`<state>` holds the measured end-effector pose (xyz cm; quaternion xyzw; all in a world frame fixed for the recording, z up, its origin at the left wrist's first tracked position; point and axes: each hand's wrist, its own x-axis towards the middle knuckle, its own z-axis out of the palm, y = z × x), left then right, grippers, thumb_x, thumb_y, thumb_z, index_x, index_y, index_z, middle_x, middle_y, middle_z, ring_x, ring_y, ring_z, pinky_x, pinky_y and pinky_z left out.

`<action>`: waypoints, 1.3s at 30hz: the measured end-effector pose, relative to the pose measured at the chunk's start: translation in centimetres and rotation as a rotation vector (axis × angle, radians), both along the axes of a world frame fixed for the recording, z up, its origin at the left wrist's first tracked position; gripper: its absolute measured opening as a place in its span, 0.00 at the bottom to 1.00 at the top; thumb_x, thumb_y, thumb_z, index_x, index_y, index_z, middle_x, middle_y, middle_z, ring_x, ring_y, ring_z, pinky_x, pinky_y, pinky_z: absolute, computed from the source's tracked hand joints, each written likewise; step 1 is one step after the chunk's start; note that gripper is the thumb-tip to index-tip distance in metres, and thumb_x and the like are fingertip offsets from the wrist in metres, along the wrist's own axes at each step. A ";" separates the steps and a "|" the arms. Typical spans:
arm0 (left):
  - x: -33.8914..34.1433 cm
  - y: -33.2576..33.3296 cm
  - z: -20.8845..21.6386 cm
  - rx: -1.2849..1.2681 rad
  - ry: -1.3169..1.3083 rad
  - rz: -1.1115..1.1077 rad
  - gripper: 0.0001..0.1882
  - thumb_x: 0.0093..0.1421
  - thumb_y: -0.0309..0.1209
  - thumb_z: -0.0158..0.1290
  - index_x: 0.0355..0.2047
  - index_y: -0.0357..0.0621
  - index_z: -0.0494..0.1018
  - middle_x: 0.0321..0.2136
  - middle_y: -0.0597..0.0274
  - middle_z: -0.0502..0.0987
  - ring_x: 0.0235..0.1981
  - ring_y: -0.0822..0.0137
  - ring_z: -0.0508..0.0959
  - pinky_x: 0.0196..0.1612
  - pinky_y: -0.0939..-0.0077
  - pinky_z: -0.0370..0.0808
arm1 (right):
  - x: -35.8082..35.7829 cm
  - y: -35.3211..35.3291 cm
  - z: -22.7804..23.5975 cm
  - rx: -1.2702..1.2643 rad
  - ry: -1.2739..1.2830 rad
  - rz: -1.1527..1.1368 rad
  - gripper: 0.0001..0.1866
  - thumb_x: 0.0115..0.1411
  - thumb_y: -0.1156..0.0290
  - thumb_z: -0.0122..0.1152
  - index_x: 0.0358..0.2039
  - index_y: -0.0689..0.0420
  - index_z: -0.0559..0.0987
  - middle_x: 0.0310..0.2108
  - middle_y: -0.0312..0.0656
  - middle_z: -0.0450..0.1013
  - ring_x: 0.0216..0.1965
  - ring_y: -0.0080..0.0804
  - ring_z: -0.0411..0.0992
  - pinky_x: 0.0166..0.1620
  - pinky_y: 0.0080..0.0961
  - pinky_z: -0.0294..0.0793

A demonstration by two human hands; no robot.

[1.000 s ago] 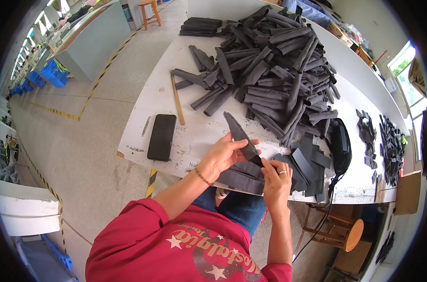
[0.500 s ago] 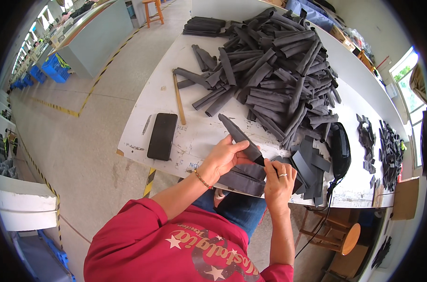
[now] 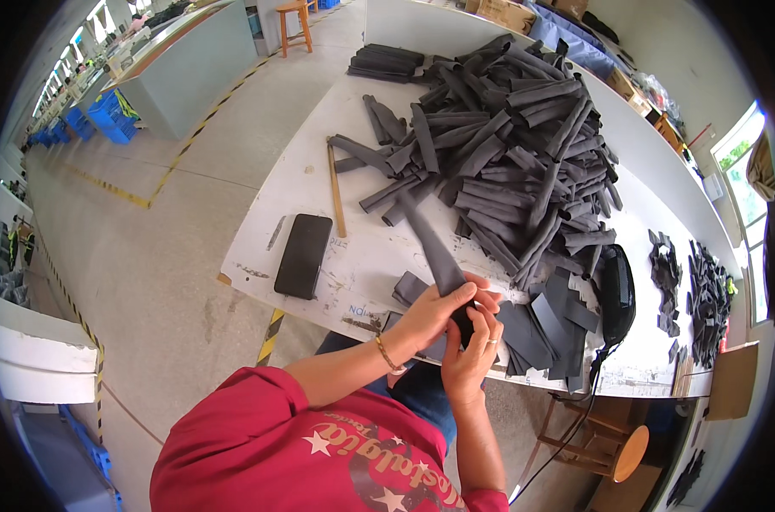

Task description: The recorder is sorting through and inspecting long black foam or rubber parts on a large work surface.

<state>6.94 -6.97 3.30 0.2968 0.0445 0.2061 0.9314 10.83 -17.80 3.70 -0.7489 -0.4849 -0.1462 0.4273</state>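
Observation:
A long dark grey fabric tube [image 3: 434, 245] slants up and away from my hands over the near part of the table, its far end blurred. Closed round its lower end is my left hand [image 3: 445, 309], thumb on top. My right hand [image 3: 471, 354] sits just below, fingers curled round a black piece [image 3: 463, 324] at that same end; how far this piece goes inside the tube is hidden. Flat dark grey fabric pieces [image 3: 410, 288] lie partly under my hands. Right of them spread several flat black strips [image 3: 548, 320].
A big heap of dark grey fabric tubes [image 3: 524, 183] covers the far middle of the white table [image 3: 268, 192]. On its left are a black phone [image 3: 303, 256] and a wooden stick [image 3: 336, 188]. A black oblong device [image 3: 616, 290] with a cable stands right, near a wooden stool [image 3: 631, 452].
My left hand has slid down the tube to its lower end, and both hands have come together there. The tube has shifted down and now points up more steeply.

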 end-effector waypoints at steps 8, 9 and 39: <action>-0.8 1.1 0.8 0.075 0.097 0.137 0.13 0.69 0.38 0.47 0.42 0.39 0.71 0.44 0.45 0.78 0.48 0.58 0.77 0.51 0.65 0.75 | -0.5 -0.8 -0.5 -0.103 0.018 -0.017 0.16 0.54 0.81 0.63 0.43 0.62 0.70 0.43 0.55 0.67 0.41 0.55 0.69 0.43 0.43 0.70; -0.8 0.8 0.9 0.083 0.101 0.114 0.14 0.69 0.38 0.47 0.42 0.39 0.71 0.45 0.45 0.78 0.47 0.59 0.78 0.50 0.66 0.75 | -0.3 -1.3 -0.8 -0.102 0.041 0.025 0.16 0.54 0.80 0.63 0.43 0.61 0.70 0.43 0.55 0.67 0.41 0.55 0.69 0.42 0.42 0.70; -1.7 2.3 3.3 -0.147 0.107 0.227 0.16 0.67 0.38 0.49 0.46 0.38 0.71 0.43 0.47 0.78 0.47 0.55 0.78 0.53 0.63 0.73 | 1.9 -1.4 1.4 -0.197 -0.035 0.239 0.11 0.54 0.82 0.62 0.36 0.62 0.71 0.38 0.52 0.69 0.34 0.50 0.71 0.34 0.39 0.71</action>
